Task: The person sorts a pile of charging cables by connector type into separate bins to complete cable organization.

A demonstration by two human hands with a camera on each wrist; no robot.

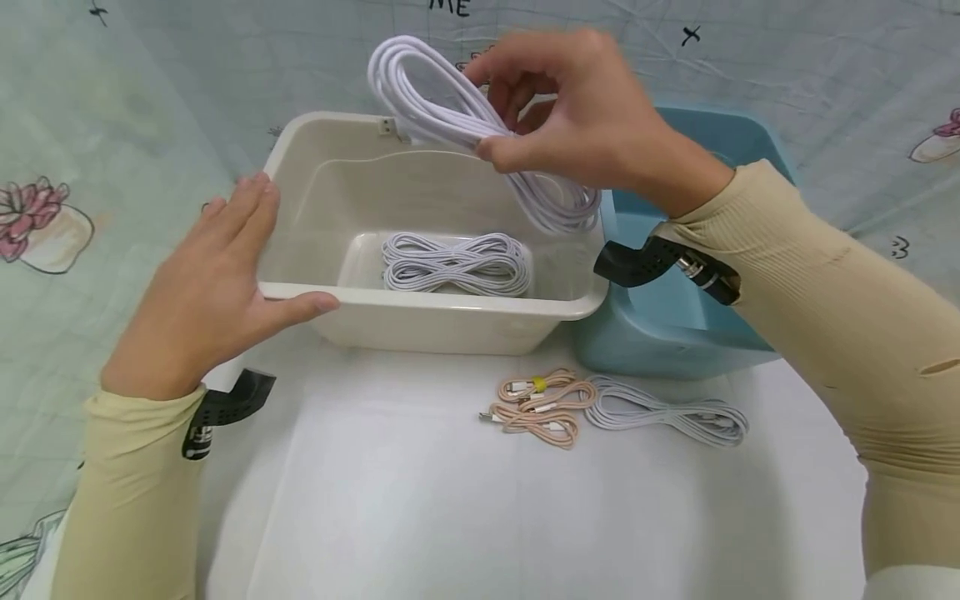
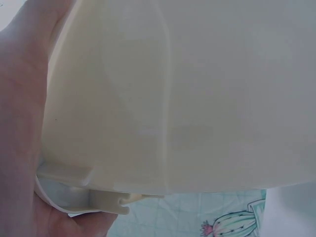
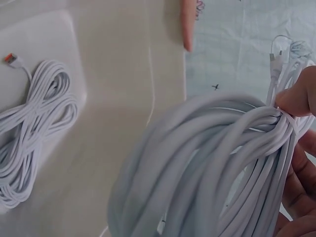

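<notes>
My right hand pinches a coiled white cable at its gathered middle, holding it up over the cream bin. A white plug shows at the far end of this coil in the right wrist view. Another white cable, wound in a figure-eight, lies on the bin's floor. My left hand rests at the left end of the bin, its fingers stretched along the side and its thumb on the front rim. The outer wall of the bin fills most of the left wrist view.
A blue bin stands to the right, against the cream one. In front of the bins lie several peach cables and a coiled white cable on the white surface. Behind is a patterned cloth.
</notes>
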